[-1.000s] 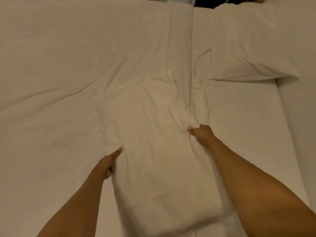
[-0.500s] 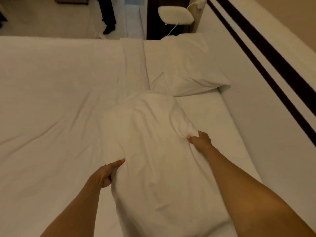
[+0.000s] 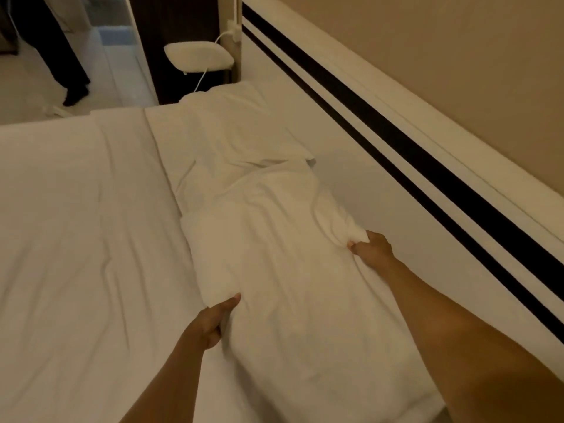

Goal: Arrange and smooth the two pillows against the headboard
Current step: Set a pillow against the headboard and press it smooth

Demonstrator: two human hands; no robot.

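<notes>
Both hands clench the near pillow (image 3: 274,270): left hand (image 3: 210,323), right hand (image 3: 370,247); its far end overlaps the far pillow (image 3: 232,129) beside the headboard (image 3: 396,178).

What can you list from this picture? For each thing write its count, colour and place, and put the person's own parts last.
pillows: two, white; near pillow held, far pillow beyond it, both along the headboard
headboard: one, white with two dark stripes, right
bed sheet: one, white, left
lamp: one, white, past the bed's far end
standing person's legs: dark trousers, top left
left hand: grips near pillow's left edge
right hand: grips its right edge
</notes>
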